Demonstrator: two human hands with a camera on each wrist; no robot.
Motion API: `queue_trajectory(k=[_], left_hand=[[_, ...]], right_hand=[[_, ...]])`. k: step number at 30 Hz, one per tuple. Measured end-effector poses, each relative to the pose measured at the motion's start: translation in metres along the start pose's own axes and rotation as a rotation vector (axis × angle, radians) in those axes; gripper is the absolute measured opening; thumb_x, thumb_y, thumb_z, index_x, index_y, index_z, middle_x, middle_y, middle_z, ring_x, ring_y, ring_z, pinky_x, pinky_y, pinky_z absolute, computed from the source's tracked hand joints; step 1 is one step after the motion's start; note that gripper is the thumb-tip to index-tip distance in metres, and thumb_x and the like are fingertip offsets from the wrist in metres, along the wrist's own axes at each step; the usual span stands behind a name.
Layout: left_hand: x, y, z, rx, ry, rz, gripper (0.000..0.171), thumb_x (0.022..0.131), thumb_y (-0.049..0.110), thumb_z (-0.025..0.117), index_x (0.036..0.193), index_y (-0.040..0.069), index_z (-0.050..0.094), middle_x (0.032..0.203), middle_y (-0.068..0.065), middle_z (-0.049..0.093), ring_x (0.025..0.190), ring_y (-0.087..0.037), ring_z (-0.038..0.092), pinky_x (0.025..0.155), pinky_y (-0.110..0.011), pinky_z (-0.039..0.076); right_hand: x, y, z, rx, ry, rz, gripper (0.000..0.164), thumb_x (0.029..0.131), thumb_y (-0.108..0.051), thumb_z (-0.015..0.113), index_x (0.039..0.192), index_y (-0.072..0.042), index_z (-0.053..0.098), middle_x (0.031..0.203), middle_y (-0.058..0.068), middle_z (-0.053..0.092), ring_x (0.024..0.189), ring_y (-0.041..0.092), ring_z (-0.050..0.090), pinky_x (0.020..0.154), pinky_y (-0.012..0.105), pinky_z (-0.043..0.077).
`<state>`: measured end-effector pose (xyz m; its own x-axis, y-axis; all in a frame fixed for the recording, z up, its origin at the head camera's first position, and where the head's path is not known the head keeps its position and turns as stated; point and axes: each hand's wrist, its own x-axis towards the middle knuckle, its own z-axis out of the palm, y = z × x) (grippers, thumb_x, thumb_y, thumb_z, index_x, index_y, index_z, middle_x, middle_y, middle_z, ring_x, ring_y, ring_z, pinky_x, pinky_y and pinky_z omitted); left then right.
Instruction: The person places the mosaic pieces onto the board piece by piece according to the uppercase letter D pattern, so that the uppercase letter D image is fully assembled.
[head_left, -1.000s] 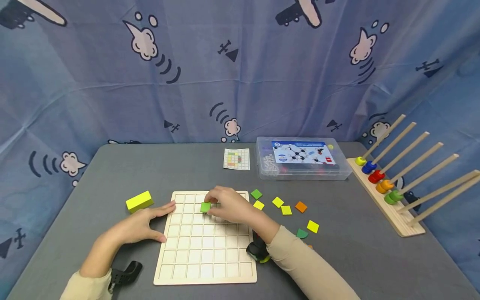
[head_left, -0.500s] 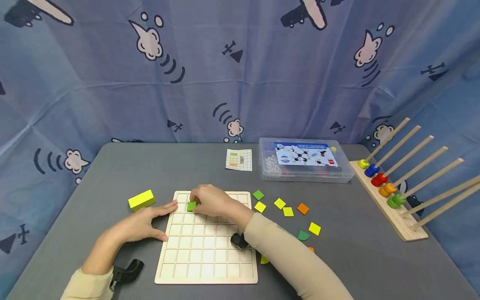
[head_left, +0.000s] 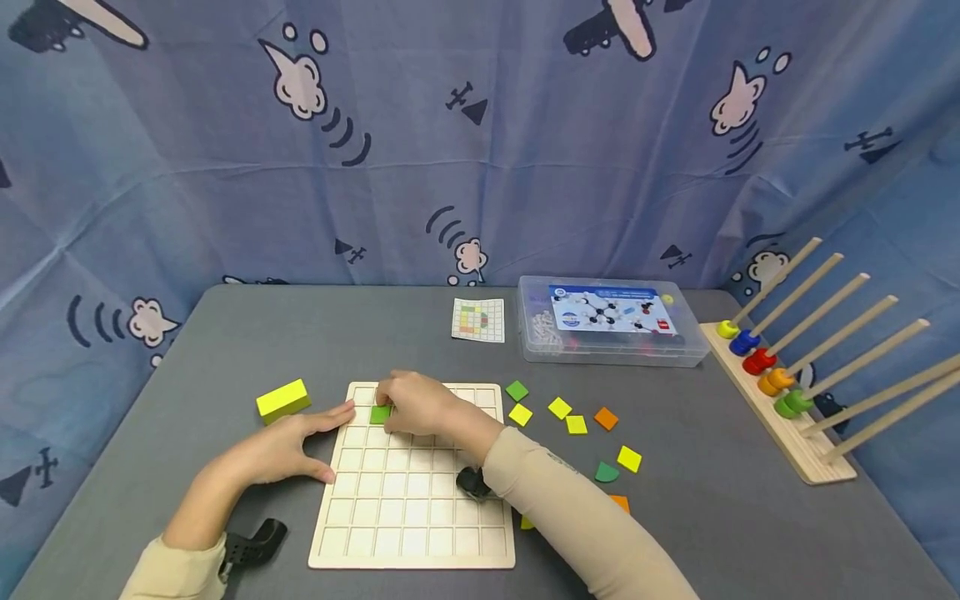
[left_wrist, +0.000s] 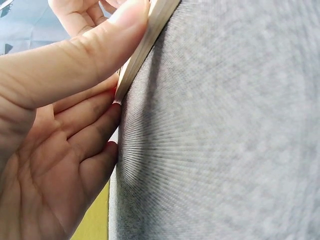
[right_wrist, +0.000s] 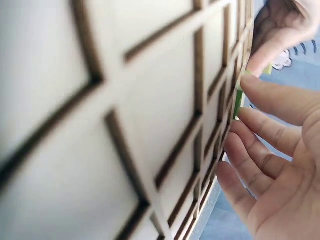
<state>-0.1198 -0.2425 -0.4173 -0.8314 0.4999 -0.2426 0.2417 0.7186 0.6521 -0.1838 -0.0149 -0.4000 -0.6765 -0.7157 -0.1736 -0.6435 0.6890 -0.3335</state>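
My right hand (head_left: pixel 427 406) is over the upper left of a wooden grid board (head_left: pixel 402 508). Thumb and index finger pinch a small green square tile (head_left: pixel 379 414), lying at a cell in the second row from the top. In the right wrist view the green tile (right_wrist: pixel 238 103) shows between those fingertips, close against the grid. My left hand (head_left: pixel 281 450) rests beside the board, thumb and fingertips touching its left edge. The left wrist view shows the thumb on the board's wooden edge (left_wrist: pixel 142 47).
A yellow block (head_left: pixel 283 402) lies behind the left hand. Right of the board are scattered yellow, orange and green tiles (head_left: pixel 576 424). Further back are a pattern card (head_left: pixel 477 320) and a clear plastic box (head_left: pixel 611 321); a wooden peg rack with coloured rings (head_left: pixel 783 404) stands at right.
My right hand has carried the green tile left across the board, and the tile now lies flatter at the cell. My left hand has stayed at the board's edge.
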Motion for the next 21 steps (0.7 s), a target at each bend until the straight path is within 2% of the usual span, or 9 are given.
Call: queue_trajectory(k=[5, 9, 13, 16, 21], left_hand=[[0.001, 0.0, 0.0, -0.005, -0.003, -0.001, 0.093, 0.069, 0.047, 0.075, 0.147, 0.012, 0.037, 0.155, -0.005, 0.028, 0.142, -0.035, 0.025, 0.105, -0.052, 0.032], [0.001, 0.0, 0.0, -0.005, -0.002, -0.003, 0.093, 0.069, 0.048, 0.074, 0.147, 0.012, 0.036, 0.155, -0.006, 0.028, 0.141, -0.035, 0.025, 0.105, -0.052, 0.033], [0.001, 0.0, 0.0, -0.008, -0.001, -0.006, 0.093, 0.07, 0.047, 0.075, 0.147, 0.011, 0.037, 0.155, -0.006, 0.028, 0.141, -0.035, 0.025, 0.105, -0.052, 0.033], [0.001, 0.001, 0.0, -0.009, -0.004, -0.005, 0.092, 0.07, 0.046, 0.075, 0.147, 0.012, 0.037, 0.155, -0.005, 0.028, 0.142, -0.034, 0.024, 0.104, -0.051, 0.033], [0.0, 0.002, 0.0, -0.007, -0.005, 0.004, 0.093, 0.07, 0.046, 0.075, 0.147, 0.011, 0.036, 0.155, -0.005, 0.028, 0.142, -0.033, 0.025, 0.104, -0.047, 0.035]], right_hand=[[-0.011, 0.004, -0.006, 0.056, 0.014, -0.006, 0.042, 0.083, -0.026, 0.074, 0.121, -0.012, 0.063, 0.112, 0.0, 0.062, 0.098, 0.011, 0.059, 0.086, 0.023, 0.048], [-0.028, 0.01, -0.01, 0.124, 0.059, -0.008, 0.046, 0.085, -0.026, 0.072, 0.126, -0.01, 0.059, 0.12, 0.003, 0.062, 0.11, 0.016, 0.059, 0.092, 0.026, 0.047], [-0.048, 0.023, -0.015, 0.213, 0.119, 0.0, 0.048, 0.086, -0.023, 0.071, 0.129, -0.007, 0.057, 0.123, 0.006, 0.06, 0.113, 0.02, 0.058, 0.093, 0.033, 0.048], [-0.065, 0.036, -0.019, 0.266, 0.162, 0.024, 0.049, 0.086, -0.021, 0.071, 0.13, -0.005, 0.056, 0.124, 0.01, 0.059, 0.114, 0.025, 0.056, 0.093, 0.039, 0.048], [-0.092, 0.063, -0.023, 0.319, 0.241, 0.109, 0.049, 0.086, -0.018, 0.07, 0.13, -0.003, 0.055, 0.126, 0.011, 0.058, 0.117, 0.028, 0.056, 0.095, 0.043, 0.047]])
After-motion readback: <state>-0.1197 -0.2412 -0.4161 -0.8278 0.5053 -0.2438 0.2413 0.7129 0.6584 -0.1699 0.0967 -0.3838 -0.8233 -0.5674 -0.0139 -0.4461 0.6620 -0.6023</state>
